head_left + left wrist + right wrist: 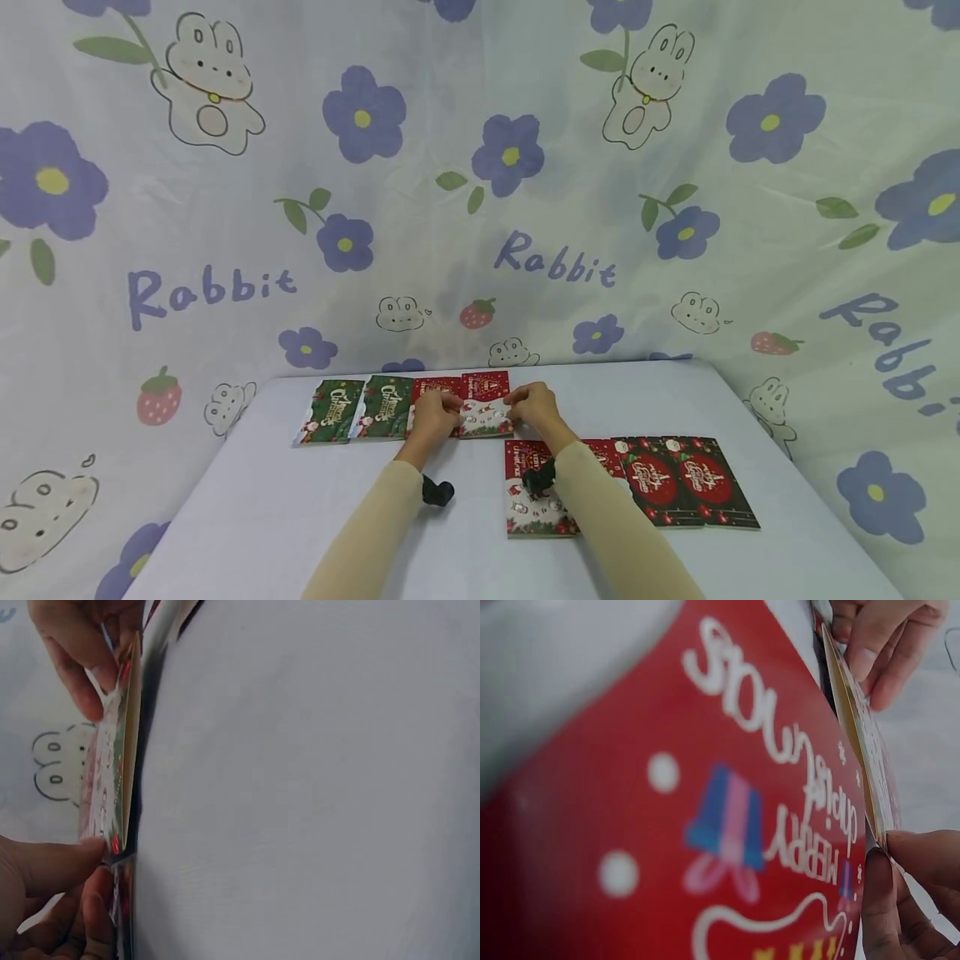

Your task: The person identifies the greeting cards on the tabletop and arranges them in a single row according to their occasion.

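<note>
At the right end of the back row, both hands hold a thin red-and-white Christmas booklet point(486, 415) by opposite edges. My left hand point(435, 421) pinches its left side, and in the left wrist view that thumb point(64, 864) presses on a corner. On the right side, my right hand point(534, 406) grips the edge between thumb and fingers. A cream page edge shows along the near side of the held booklet point(120, 757). Another red booklet point(435, 385) lies just left of it, partly covered by my left hand.
Two green Christmas booklets point(326, 412) point(384, 408) overlap at the back left. Nearer, below my right forearm, lie red booklets point(521, 492) and two black ones with red circles point(651, 471) point(708, 479). A printed rabbit curtain point(450, 208) hangs behind the white table point(247, 517).
</note>
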